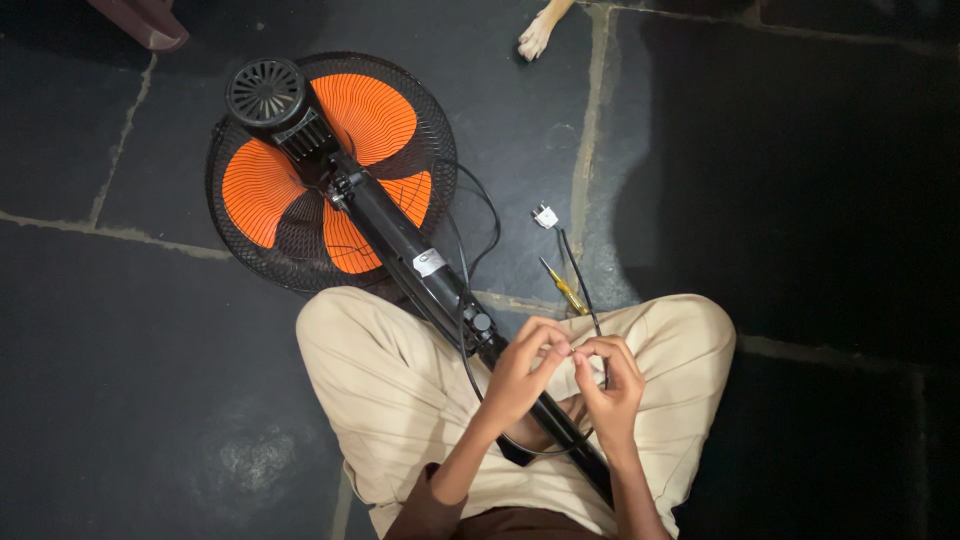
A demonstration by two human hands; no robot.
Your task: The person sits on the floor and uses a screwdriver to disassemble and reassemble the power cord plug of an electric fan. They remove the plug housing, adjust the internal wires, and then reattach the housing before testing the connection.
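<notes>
Person sits cross-legged on dark stone floor (pixel 120 400), pedestal fan (pixel 330 170) lying across lap. Fan head w/ orange blades (pixel 262 190) in black grille rests on floor ahead; black pole (pixel 420 265) runs back over beige trousers (pixel 390 390) btwn the knees.

Left hand (pixel 520 375) & right hand (pixel 605 385) meet just above pole, fingertips touching each other, both pinched together on thin black wire (pixel 597 320). What's exactly btwn fingertips is too small to tell. Wire runs from hands fwd to small white plug (pixel 545 216) on floor. Black cord (pixel 470 250) loops beside pole.

Yellow-handled screwdriver (pixel 564 290) lies on floor near right knee, just beside wire. Animal paw (pixel 537 38) at top edge; pinkish object (pixel 150 22) top left corner.
</notes>
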